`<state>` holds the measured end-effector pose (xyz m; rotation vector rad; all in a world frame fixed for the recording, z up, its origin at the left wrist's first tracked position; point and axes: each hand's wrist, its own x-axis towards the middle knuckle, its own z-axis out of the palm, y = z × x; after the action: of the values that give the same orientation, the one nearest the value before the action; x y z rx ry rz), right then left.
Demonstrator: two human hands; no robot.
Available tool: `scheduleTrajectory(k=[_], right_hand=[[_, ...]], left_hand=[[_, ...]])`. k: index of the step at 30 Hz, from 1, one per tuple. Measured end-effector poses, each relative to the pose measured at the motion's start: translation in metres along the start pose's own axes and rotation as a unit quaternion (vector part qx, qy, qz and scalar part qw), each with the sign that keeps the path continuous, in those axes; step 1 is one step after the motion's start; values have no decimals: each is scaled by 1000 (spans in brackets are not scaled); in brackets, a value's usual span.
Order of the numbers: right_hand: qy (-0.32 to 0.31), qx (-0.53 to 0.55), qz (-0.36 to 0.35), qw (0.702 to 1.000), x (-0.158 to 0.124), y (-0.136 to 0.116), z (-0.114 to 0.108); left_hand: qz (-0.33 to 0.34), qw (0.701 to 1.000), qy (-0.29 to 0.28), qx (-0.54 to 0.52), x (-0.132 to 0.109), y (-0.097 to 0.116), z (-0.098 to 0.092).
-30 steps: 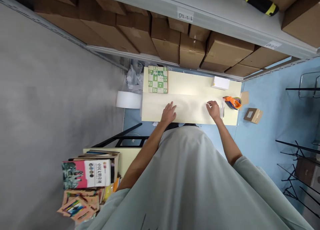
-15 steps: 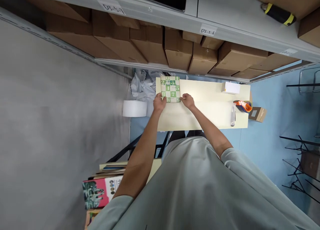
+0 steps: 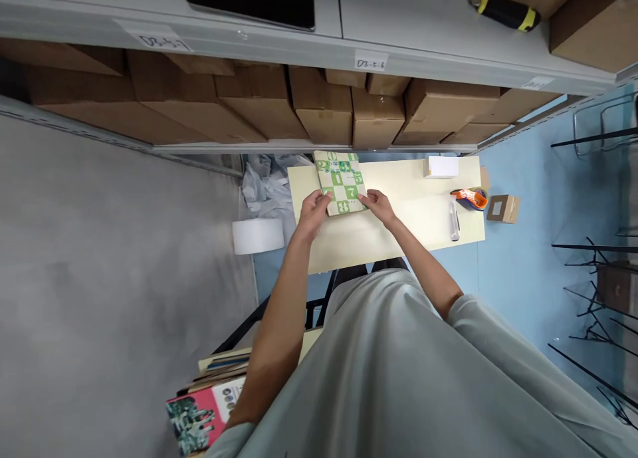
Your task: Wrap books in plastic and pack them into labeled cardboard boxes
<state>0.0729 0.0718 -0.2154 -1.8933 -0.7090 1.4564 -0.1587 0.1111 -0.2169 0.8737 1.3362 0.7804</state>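
A green-and-white checked book (image 3: 339, 182) with numbers on its cover is at the far left part of a pale yellow table (image 3: 419, 225). My left hand (image 3: 313, 209) grips its near left corner with fingers curled. My right hand (image 3: 379, 204) holds its near right edge. The book sits tilted, its near end turned towards me.
A white box (image 3: 440, 167), an orange tape dispenser (image 3: 468, 197) and a pen-like tool (image 3: 453, 220) lie at the table's right end. A white roll (image 3: 258, 235) and crumpled wrap (image 3: 266, 179) are to the left. Cardboard boxes (image 3: 319, 109) fill the shelf beyond. Stacked books (image 3: 207, 408) stand near left.
My hands left the bare tabletop, reached to the book at the far left and took hold of it. The book has since turned and come slightly towards me.
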Motion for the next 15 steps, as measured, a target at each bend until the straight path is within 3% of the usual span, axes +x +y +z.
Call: scheduleTrajectory(k=[2,5,8,12,15], right_hand=[[-21,48,-19,998,-19,3,-35],[-63,94,-52,992,-49,14,-93],[-24,88,-53,994,-74,33,-153],[48,28,-29,998,-91,64,-224],[70,-33,-36,996,-88,86,-264]], left_hand=[[-27,998,-52,-33,-26,0,22],[-64,989,-122,-56,-62,-11,70],[-97,980,-171,-28,-88,-28,132],[-155,961,-222,61,-104,-52,211],[-189,945,-242,112,-101,-66,256]])
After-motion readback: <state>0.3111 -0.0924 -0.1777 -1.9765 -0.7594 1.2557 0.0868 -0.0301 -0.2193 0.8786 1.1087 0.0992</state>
